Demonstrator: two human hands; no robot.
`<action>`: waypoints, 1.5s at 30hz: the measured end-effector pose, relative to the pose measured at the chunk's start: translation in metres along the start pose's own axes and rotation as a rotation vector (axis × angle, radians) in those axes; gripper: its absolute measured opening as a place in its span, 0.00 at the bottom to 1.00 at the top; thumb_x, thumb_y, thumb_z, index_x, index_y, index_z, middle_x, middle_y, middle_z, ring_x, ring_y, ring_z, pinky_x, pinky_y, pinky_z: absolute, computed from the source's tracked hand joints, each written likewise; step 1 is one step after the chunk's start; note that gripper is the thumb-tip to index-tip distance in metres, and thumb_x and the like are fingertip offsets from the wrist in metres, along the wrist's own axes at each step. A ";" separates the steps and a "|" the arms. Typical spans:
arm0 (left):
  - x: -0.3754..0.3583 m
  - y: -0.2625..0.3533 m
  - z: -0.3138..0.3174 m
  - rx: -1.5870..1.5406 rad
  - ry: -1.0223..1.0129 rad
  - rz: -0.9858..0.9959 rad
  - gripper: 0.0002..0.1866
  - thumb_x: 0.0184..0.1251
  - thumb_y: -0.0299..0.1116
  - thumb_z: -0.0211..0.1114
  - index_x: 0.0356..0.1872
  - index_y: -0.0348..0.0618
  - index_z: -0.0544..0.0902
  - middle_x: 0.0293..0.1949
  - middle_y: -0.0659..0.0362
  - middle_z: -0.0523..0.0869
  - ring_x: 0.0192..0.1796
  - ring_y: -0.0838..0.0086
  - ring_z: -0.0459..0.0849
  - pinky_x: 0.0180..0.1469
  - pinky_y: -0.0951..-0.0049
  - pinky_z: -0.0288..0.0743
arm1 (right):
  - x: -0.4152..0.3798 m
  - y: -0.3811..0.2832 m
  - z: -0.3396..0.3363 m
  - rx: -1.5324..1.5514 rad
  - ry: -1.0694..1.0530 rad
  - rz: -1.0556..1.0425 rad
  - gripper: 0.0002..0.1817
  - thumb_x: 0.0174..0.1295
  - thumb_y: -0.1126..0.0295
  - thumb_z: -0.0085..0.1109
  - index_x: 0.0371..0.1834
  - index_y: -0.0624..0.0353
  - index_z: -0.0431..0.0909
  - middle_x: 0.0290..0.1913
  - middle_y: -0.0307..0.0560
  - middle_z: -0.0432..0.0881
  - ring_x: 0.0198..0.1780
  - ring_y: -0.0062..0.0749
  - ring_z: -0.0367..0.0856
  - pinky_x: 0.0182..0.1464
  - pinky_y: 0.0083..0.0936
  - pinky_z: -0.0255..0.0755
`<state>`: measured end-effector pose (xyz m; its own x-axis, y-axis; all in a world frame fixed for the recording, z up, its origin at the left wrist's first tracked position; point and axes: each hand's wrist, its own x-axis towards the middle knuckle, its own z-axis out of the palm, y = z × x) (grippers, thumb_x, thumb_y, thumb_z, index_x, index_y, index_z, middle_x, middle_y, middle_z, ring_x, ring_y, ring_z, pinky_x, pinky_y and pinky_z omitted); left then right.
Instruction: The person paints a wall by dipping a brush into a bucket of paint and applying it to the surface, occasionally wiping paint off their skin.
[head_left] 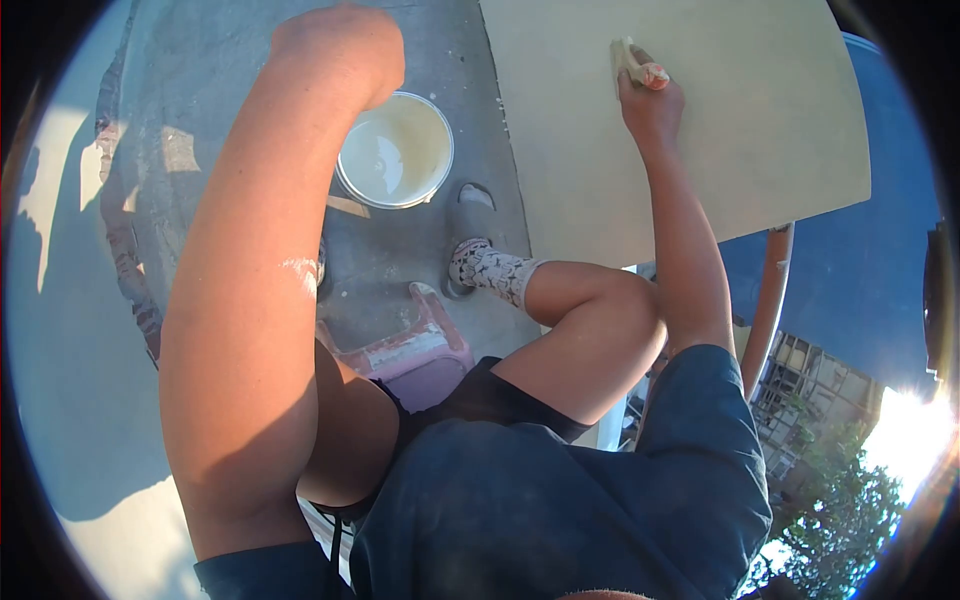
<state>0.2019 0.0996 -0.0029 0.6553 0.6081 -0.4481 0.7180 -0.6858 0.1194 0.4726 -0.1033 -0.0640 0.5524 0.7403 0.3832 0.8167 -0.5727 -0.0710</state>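
My right hand [652,100] is closed round the handle of a pale brush-like tool [622,68], which lies against a broad cream-coloured panel [740,130] at the upper right. Reddish paint or tape marks the end nearest my thumb. My left arm reaches up across the left side, and my left hand [345,40] is at the top, bent away so that its fingers are hidden. Just below and right of it stands a white bucket [397,150] with pale liquid inside.
A pink plastic stool [415,350] stands between my legs. My foot in a grey shoe [472,215] rests on the grey floor beside the bucket. A curved brown post [770,300] runs below the panel's lower right edge. Bright sun shines at the right.
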 end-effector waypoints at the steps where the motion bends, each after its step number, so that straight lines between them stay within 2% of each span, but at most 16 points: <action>1: 0.005 0.002 0.002 0.027 -0.037 0.026 0.18 0.63 0.38 0.57 0.51 0.39 0.77 0.49 0.51 0.82 0.51 0.58 0.81 0.52 0.61 0.76 | -0.005 -0.004 0.012 0.089 -0.080 0.058 0.14 0.56 0.67 0.57 0.46 0.50 0.79 0.30 0.53 0.81 0.34 0.50 0.79 0.37 0.41 0.74; 3: 0.012 0.008 0.003 0.050 -0.059 0.060 0.18 0.63 0.39 0.57 0.51 0.40 0.77 0.49 0.51 0.83 0.50 0.59 0.82 0.51 0.61 0.77 | -0.018 0.000 0.049 -0.088 -0.340 0.098 0.13 0.59 0.62 0.53 0.47 0.46 0.79 0.32 0.53 0.81 0.36 0.53 0.79 0.39 0.44 0.73; 6: 0.020 0.014 -0.001 0.011 -0.026 0.045 0.18 0.62 0.39 0.57 0.51 0.41 0.78 0.47 0.53 0.83 0.49 0.60 0.82 0.50 0.62 0.77 | -0.001 0.028 0.066 -0.220 -0.308 0.084 0.13 0.60 0.61 0.51 0.46 0.44 0.79 0.32 0.54 0.82 0.37 0.54 0.79 0.40 0.44 0.73; 10: 0.021 0.018 -0.001 0.023 -0.073 0.064 0.17 0.63 0.38 0.57 0.50 0.42 0.78 0.46 0.53 0.84 0.49 0.60 0.83 0.49 0.62 0.78 | 0.068 0.026 -0.021 -0.303 -0.127 0.100 0.12 0.53 0.62 0.59 0.29 0.61 0.79 0.31 0.56 0.82 0.36 0.54 0.80 0.39 0.44 0.74; 14: 0.023 0.016 -0.008 0.007 -0.077 0.057 0.17 0.63 0.39 0.57 0.49 0.43 0.79 0.46 0.54 0.84 0.48 0.60 0.83 0.49 0.62 0.78 | 0.119 0.005 -0.106 -0.280 0.133 -0.048 0.15 0.53 0.60 0.58 0.28 0.64 0.79 0.27 0.54 0.82 0.33 0.50 0.81 0.37 0.40 0.74; 16: 0.024 0.019 -0.010 0.002 -0.084 0.065 0.17 0.63 0.40 0.58 0.49 0.43 0.79 0.45 0.54 0.85 0.48 0.60 0.83 0.49 0.62 0.78 | 0.125 -0.004 -0.108 -0.287 0.048 0.099 0.20 0.55 0.60 0.59 0.52 0.48 0.80 0.31 0.52 0.84 0.33 0.41 0.84 0.36 0.32 0.76; 18: 0.023 0.023 -0.010 0.004 -0.085 0.077 0.17 0.63 0.40 0.58 0.48 0.43 0.79 0.45 0.54 0.85 0.48 0.60 0.83 0.49 0.63 0.78 | 0.100 -0.015 -0.067 -0.051 -0.028 0.001 0.20 0.55 0.60 0.60 0.52 0.48 0.80 0.30 0.53 0.84 0.32 0.39 0.84 0.36 0.29 0.75; 22: 0.021 0.037 -0.006 -0.016 -0.100 0.081 0.18 0.64 0.42 0.59 0.49 0.44 0.79 0.47 0.54 0.84 0.50 0.61 0.83 0.50 0.63 0.77 | 0.025 -0.019 0.040 -0.205 -0.538 0.132 0.10 0.58 0.64 0.53 0.37 0.53 0.80 0.36 0.57 0.81 0.39 0.56 0.79 0.44 0.45 0.73; 25: 0.030 0.036 -0.014 -0.009 -0.117 0.081 0.18 0.63 0.42 0.58 0.49 0.43 0.79 0.48 0.54 0.84 0.50 0.61 0.82 0.51 0.63 0.77 | 0.034 0.015 0.040 -0.193 -0.463 0.117 0.09 0.56 0.64 0.55 0.37 0.53 0.80 0.38 0.57 0.81 0.39 0.57 0.78 0.43 0.47 0.73; 31: 0.054 0.021 -0.018 -0.046 -0.119 0.084 0.21 0.62 0.43 0.59 0.51 0.41 0.78 0.50 0.51 0.82 0.52 0.59 0.81 0.53 0.61 0.76 | 0.168 0.000 -0.165 -0.571 0.010 -0.037 0.18 0.53 0.56 0.61 0.35 0.61 0.81 0.32 0.59 0.82 0.36 0.53 0.80 0.38 0.39 0.75; 32: 0.056 0.020 -0.021 -0.055 -0.099 0.082 0.22 0.62 0.43 0.59 0.52 0.40 0.78 0.51 0.51 0.82 0.52 0.59 0.81 0.54 0.60 0.75 | 0.189 0.024 -0.185 -0.657 0.081 -0.011 0.18 0.53 0.58 0.62 0.43 0.57 0.82 0.33 0.58 0.82 0.35 0.50 0.82 0.38 0.35 0.75; 33: 0.056 0.020 -0.026 -0.056 -0.089 0.091 0.22 0.62 0.43 0.59 0.52 0.40 0.78 0.51 0.51 0.82 0.52 0.59 0.81 0.54 0.60 0.75 | 0.151 -0.038 -0.206 -0.152 0.245 -0.305 0.15 0.58 0.74 0.56 0.49 0.65 0.78 0.28 0.53 0.81 0.26 0.30 0.80 0.29 0.27 0.73; 34: 0.057 0.020 -0.030 -0.065 -0.073 0.093 0.22 0.62 0.44 0.59 0.53 0.41 0.77 0.51 0.51 0.82 0.53 0.59 0.80 0.54 0.60 0.75 | 0.153 -0.030 -0.204 -0.163 0.255 -0.300 0.15 0.58 0.74 0.56 0.49 0.65 0.78 0.28 0.53 0.81 0.26 0.30 0.80 0.29 0.27 0.73; 37: 0.057 0.024 -0.035 -0.098 -0.056 0.111 0.23 0.63 0.45 0.58 0.54 0.41 0.76 0.51 0.51 0.82 0.54 0.60 0.80 0.54 0.60 0.75 | 0.122 -0.005 -0.149 -0.081 0.107 -0.034 0.20 0.51 0.64 0.64 0.50 0.53 0.81 0.33 0.54 0.83 0.36 0.45 0.82 0.41 0.29 0.74; 40: 0.052 0.035 -0.030 -0.106 -0.096 0.142 0.23 0.64 0.46 0.58 0.54 0.41 0.76 0.51 0.52 0.82 0.55 0.60 0.79 0.54 0.61 0.75 | 0.049 0.003 -0.046 -0.227 -0.363 0.206 0.15 0.60 0.57 0.52 0.39 0.56 0.80 0.34 0.57 0.81 0.40 0.56 0.78 0.42 0.45 0.71; 45: 0.035 0.046 -0.028 -0.095 -0.165 0.204 0.21 0.64 0.46 0.58 0.51 0.43 0.78 0.49 0.52 0.83 0.53 0.61 0.80 0.53 0.61 0.75 | 0.073 0.003 -0.099 -0.349 -0.142 0.093 0.18 0.64 0.52 0.48 0.40 0.54 0.80 0.33 0.55 0.82 0.39 0.55 0.79 0.41 0.44 0.72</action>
<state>0.2649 0.1009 0.0118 0.7473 0.3826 -0.5433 0.5989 -0.7419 0.3014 0.4988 -0.0860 0.0553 0.6589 0.7070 0.2568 0.6698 -0.7068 0.2275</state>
